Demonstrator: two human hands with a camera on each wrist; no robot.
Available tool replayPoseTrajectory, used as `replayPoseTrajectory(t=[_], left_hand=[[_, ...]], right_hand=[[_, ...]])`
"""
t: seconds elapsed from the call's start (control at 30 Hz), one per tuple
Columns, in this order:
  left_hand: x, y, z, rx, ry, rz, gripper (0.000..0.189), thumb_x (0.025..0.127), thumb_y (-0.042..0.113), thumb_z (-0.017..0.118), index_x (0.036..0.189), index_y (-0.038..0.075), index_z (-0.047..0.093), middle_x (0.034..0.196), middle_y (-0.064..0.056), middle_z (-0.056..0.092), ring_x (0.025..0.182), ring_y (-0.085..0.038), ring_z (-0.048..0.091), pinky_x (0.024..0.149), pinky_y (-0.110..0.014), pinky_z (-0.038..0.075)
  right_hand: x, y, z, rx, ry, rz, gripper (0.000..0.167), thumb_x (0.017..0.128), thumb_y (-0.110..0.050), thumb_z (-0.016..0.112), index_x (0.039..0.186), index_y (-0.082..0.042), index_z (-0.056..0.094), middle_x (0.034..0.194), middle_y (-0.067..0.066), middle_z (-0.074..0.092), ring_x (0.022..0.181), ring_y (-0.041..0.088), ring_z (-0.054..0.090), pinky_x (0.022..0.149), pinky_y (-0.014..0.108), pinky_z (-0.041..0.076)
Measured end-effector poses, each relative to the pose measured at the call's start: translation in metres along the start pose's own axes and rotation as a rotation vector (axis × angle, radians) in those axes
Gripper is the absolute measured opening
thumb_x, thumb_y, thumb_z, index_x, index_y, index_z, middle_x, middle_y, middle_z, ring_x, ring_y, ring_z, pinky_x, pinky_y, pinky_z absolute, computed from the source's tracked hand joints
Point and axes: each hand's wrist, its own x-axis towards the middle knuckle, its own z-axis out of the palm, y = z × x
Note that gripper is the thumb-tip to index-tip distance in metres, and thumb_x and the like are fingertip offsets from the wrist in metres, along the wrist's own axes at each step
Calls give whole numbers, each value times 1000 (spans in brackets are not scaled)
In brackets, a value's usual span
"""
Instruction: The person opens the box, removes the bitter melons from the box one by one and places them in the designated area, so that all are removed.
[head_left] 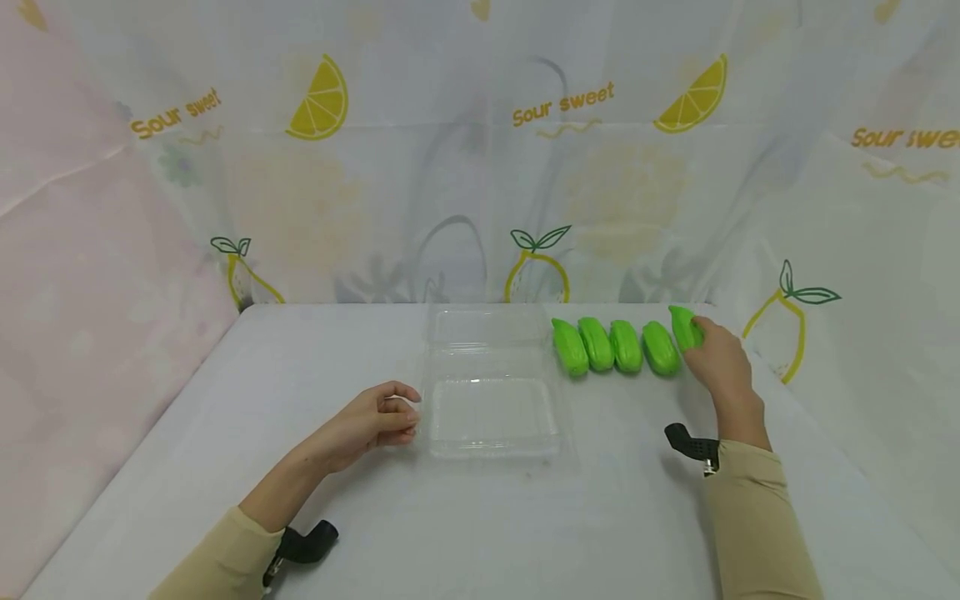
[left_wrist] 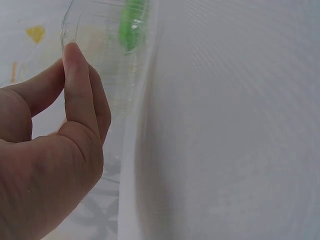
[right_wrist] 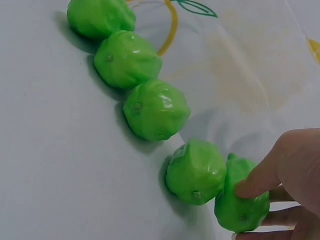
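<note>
At the back right of the table, my right hand (head_left: 722, 360) grips a green ridged gourd (head_left: 686, 328), with the thumb on its near side in the right wrist view and fingers round the other. Right beside it lies another green gourd (right_wrist: 196, 172). More of the same gourds (head_left: 596, 344) stand in a row to the left. An open clear plastic box (head_left: 491, 417) lies in the middle, its lid (head_left: 487, 327) spread out toward the back. At its left edge, my left hand (head_left: 378, 422) pinches the rim between thumb and fingers.
A white cloth covers the table (head_left: 487, 533). Behind it hangs a curtain (head_left: 450, 167) with lemon prints, which also closes in both sides. Each wrist wears a black camera mount, one on the left (head_left: 303, 546) and one on the right (head_left: 693, 446).
</note>
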Motion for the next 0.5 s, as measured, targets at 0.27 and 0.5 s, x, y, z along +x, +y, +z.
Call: replayPoseTrajectory(t=[0.27, 0.5], left_hand=[[-1, 2, 2, -3, -5, 7, 50, 96, 15, 66, 132, -5, 38, 92, -3, 58, 82, -12, 65, 77, -20, 59], [0, 1, 1, -9, -11, 13, 49, 96, 16, 66, 131, -5, 39, 92, -3, 59, 83, -11, 65, 77, -20, 59]], right_hand=[[4, 12, 12, 0, -51, 35, 62, 84, -6, 45, 145, 6, 37, 143, 36, 43, 117, 50, 50, 89, 63, 45], [3, 15, 15, 20, -75, 28, 63, 85, -5, 47, 146, 7, 37, 145, 36, 40, 123, 51, 45, 96, 65, 41]])
